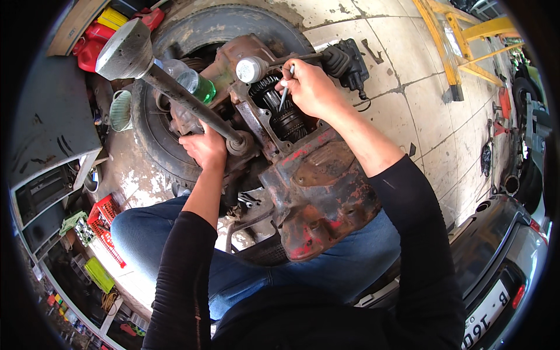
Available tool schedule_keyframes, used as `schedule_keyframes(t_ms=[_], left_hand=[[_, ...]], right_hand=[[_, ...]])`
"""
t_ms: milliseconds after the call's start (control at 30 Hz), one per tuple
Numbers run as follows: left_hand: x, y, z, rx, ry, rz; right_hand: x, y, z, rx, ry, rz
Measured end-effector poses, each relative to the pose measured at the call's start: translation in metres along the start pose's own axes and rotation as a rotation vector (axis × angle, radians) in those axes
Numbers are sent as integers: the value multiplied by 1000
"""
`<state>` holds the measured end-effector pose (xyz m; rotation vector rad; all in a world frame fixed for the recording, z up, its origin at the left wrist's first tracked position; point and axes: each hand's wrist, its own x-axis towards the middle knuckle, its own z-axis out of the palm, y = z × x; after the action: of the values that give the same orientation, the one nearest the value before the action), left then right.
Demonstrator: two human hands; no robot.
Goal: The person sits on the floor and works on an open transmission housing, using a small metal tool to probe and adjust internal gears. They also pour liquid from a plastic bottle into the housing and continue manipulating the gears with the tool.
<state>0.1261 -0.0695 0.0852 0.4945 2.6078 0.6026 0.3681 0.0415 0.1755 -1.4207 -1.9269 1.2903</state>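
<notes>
A rusty gearbox casing [326, 192] with red paint traces sits between my knees. Through its opening show dark toothed gears [286, 119] on a shaft. My right hand [312, 90] is closed around a slim grey pointed tool [284, 98], its tip directed down at the gears. My left hand [205, 149] lies against the casing's left side, below a long steel shaft [186, 105]. Its fingers look apart, though some are hidden. The shaft rises from a flange to a wide knurled head at upper left. A white round knob [252, 69] tops a lever near my right hand.
A large tyre [160, 140] lies under the gearbox. A bottle of green liquid [198, 86] stands on the casing. A black lever housing [348, 67] rests on the tiles. Yellow stands [461, 52] are at upper right, a red crate [105, 224] at left, and a car [496, 251] at lower right.
</notes>
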Motion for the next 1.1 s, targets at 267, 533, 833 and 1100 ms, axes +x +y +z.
schedule_keyframes(t_ms=[267,533,833,1100], left_hand=[[0,-1,0,-6,16,-9],[7,-5,5,19,75,-16],[7,-6,6,37,88,-21],[1,-1,-3,9,-12,-25]], right_hand=[[0,0,0,-39,108,-159],[-4,-1,6,-47,40,-266],[-6,-8,4,-111,-6,-280],[-6,-12,2,-123,-183,-276]])
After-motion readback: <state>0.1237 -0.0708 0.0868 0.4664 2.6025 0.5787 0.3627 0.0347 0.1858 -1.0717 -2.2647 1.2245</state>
